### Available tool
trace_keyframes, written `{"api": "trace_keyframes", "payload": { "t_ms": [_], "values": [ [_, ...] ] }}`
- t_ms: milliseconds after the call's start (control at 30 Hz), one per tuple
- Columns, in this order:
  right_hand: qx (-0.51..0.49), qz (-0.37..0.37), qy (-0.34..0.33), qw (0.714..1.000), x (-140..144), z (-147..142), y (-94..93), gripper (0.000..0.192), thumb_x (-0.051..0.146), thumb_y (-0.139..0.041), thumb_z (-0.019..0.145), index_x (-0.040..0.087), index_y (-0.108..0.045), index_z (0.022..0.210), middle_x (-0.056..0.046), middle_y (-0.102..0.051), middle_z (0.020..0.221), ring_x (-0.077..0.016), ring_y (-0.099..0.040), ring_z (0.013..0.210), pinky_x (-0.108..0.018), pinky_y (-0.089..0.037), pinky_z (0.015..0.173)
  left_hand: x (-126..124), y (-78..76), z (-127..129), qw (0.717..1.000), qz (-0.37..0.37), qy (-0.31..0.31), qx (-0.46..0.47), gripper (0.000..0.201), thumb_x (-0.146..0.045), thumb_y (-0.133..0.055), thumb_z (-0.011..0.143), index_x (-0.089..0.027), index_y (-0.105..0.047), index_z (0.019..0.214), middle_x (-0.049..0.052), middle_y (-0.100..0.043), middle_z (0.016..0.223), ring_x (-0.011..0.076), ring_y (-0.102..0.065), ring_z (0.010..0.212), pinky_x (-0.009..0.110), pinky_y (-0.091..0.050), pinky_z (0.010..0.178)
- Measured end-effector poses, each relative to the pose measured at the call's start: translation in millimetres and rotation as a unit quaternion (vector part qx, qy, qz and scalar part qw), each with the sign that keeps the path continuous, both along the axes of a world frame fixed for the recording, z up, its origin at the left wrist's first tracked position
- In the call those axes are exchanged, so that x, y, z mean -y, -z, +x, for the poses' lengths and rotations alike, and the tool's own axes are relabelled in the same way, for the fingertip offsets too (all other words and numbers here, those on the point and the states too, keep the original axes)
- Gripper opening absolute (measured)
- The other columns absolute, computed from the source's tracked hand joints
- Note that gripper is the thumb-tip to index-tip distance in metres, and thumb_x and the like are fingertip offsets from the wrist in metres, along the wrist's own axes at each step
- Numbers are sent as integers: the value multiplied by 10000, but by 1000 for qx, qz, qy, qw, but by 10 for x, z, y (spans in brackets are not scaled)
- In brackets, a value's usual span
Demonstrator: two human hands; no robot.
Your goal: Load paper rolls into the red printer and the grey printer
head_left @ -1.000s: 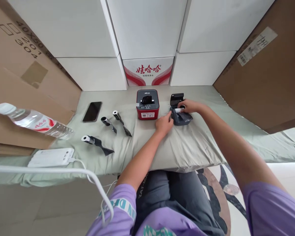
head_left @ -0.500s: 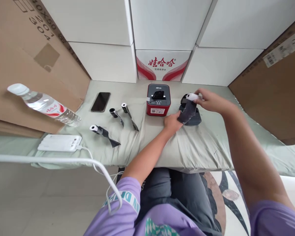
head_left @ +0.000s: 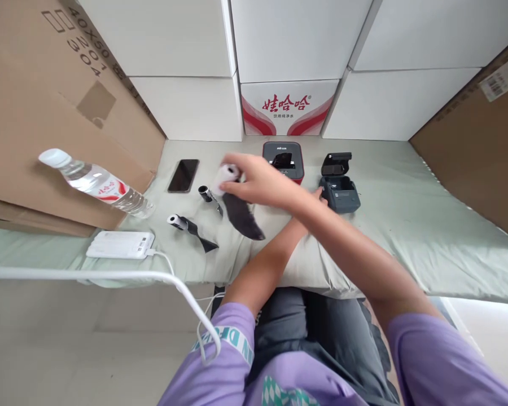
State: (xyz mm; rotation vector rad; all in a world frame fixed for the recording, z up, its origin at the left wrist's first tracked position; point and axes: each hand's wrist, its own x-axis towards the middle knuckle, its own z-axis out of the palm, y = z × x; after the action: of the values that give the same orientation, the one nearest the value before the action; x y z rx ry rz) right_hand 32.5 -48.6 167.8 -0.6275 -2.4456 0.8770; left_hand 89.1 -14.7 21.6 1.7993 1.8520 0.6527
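My right hand (head_left: 248, 177) is closed on a white paper roll (head_left: 220, 179) with a broad black strip (head_left: 244, 219) hanging down from it, slightly blurred. It is left of the red and black printer (head_left: 283, 151), above the sheet. Partly behind my right forearm, my left hand (head_left: 320, 193) has its fingers on the left side of a small dark printer (head_left: 342, 197); its lid (head_left: 337, 162) stands up and the bay shows. A black-wrapped roll (head_left: 205, 193) lies just left of the held roll. Nearer me is a white-cored roll (head_left: 176, 221) with a dark tail.
At the left lie a phone (head_left: 183, 175), a tilted water bottle (head_left: 97, 183) and a white power bank (head_left: 119, 245) with a cable. A white bar (head_left: 110, 274) crosses the lower left. Cardboard (head_left: 68, 96) flanks the green sheet (head_left: 389, 225); white boxes (head_left: 288, 39) stand behind.
My right hand has swung left with the roll, from over the dark printer to the other rolls. One standing roll there is now hidden behind it. The dark printer's open bay is uncovered.
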Motion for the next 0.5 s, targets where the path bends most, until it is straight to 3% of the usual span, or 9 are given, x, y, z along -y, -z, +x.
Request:
{"api": "trace_keyframes", "payload": {
  "t_ms": [133,267,400,500],
  "values": [
    [107,41,-42,992,244,-650,178,262,158,-615,931,149,-626,1193,-121,-730,1106,-265,-680,1007,-332,-516,822,21,36,26,999,-5,21,-26,560,-326,-490,979,-243,-544,1530,89,-783,1070,270,-710,1020,362,-518,883],
    [213,83,-77,971,375,-1089,498,261,79,-598,903,139,-667,1148,-180,-735,1192,-293,-721,1061,-345,-560,804,34,87,43,999,11,28,-42,558,-369,-461,980,-240,-556,1514,98,-782,1054,271,-716,1020,364,-513,874],
    [266,94,-81,956,455,-1283,794,331,31,-589,881,92,-669,1197,-222,-727,1203,-325,-723,1136,-392,-587,850,36,95,42,998,-3,35,-45,570,-378,-447,986,-246,-529,1534,108,-776,1063,278,-714,1023,374,-507,871],
    [290,79,-77,951,444,-1257,838,365,53,-595,892,85,-652,1251,-220,-716,1235,-331,-721,1145,-400,-594,850,36,86,41,998,-11,38,-41,576,-378,-445,989,-253,-511,1548,110,-772,1096,281,-708,1045,378,-506,883]
  ]
}}
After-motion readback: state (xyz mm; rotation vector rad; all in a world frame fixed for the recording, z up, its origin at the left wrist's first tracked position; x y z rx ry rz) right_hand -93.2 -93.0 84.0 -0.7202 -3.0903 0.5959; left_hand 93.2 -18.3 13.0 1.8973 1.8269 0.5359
